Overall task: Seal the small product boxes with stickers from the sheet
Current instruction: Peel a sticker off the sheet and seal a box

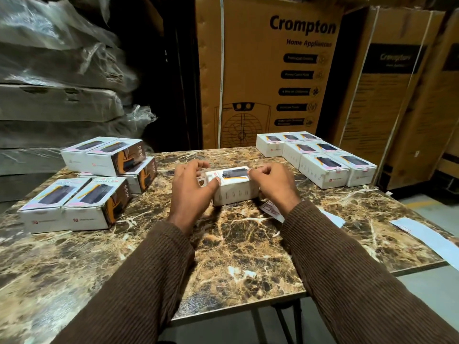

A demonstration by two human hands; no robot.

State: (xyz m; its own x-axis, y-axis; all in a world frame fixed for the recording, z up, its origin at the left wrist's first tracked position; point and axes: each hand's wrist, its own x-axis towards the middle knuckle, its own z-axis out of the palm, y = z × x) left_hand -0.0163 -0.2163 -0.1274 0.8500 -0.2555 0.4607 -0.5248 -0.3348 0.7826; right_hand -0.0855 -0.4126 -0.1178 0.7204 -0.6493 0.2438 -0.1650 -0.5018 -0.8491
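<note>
Your left hand (191,187) steadies the small product box (233,186) mid-counter (223,244), thumb on top; your right hand (272,183) fingers pinch at its end flap. Press the sticker flat across the seam.

Right forearm hides most of the sticker sheet (270,209).

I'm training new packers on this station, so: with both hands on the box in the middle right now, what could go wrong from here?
1. The sticker sheet lies partly under the right hand and sleeve; a forearm move may drag or crease it.
2. The left hand and the right hand work at opposite ends of the box; uneven pressing might skew it and misalign the seal.
3. The paper strip sits at the table edge and could slide off.
</note>
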